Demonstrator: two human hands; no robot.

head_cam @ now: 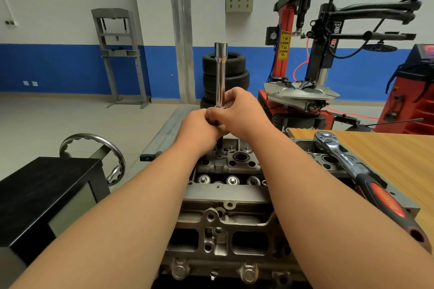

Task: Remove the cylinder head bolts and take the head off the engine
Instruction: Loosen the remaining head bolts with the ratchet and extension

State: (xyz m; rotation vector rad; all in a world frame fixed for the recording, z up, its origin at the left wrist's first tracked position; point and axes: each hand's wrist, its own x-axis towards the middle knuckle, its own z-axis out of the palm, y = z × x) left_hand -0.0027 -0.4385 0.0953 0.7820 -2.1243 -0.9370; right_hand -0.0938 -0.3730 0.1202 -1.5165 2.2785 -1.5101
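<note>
The grey cylinder head [225,195] sits on the engine in front of me, its valve tops and bolt holes exposed. Above its far end both hands meet around a tool. A long chrome extension bar [220,73] stands upright, its socket end pointing up. My right hand [237,110] grips the lower part of the bar. My left hand [199,129] holds a dark piece just beneath it, which reaches down toward the head; my fingers hide the joint.
A ratchet wrench [366,176] with a red and black handle lies on the wooden table [387,148] at the right, overhanging the engine. A black stand [47,185] with a steel handwheel [94,148] is at the left. Tyres, a tyre changer and a press frame stand behind.
</note>
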